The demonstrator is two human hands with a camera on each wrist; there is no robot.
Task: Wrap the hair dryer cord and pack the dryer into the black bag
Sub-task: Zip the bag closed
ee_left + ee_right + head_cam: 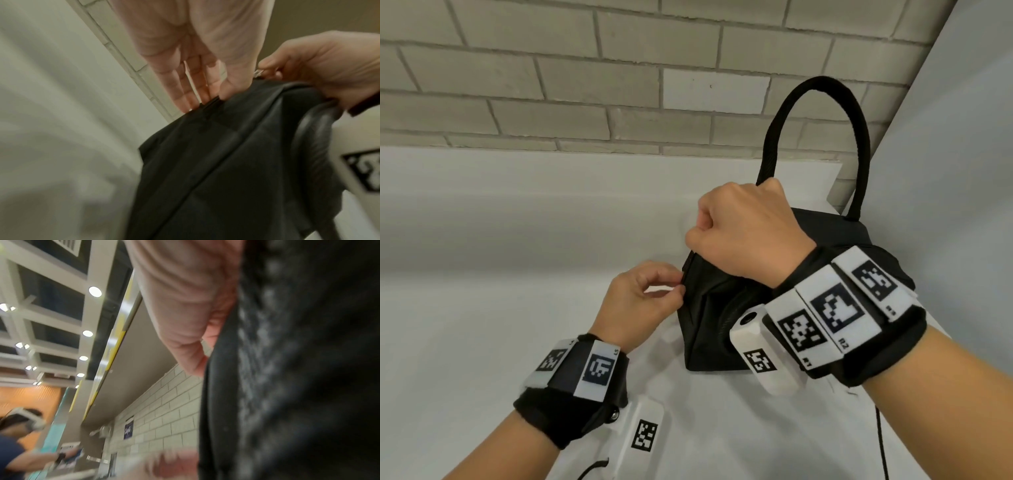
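Note:
The black bag [726, 329] stands on the white table [500, 274], its loop handle [859, 137] upright. My left hand [678, 287] pinches the fabric at the bag's left end; in the left wrist view its fingers [197, 91] press the bag's edge [211, 102]. My right hand [698, 233] is curled above that same end and pinches a small metal zipper pull [258, 73]. The right wrist view shows my palm [185, 321] against the bag's zipper teeth [267, 353]. No hair dryer or cord shows outside the bag.
A brick wall [585, 85] runs behind the table and a white panel [962, 171] closes the right side. A thin black cable [881, 442] hangs near the table's right front. Another person [20, 451] is far off in the right wrist view.

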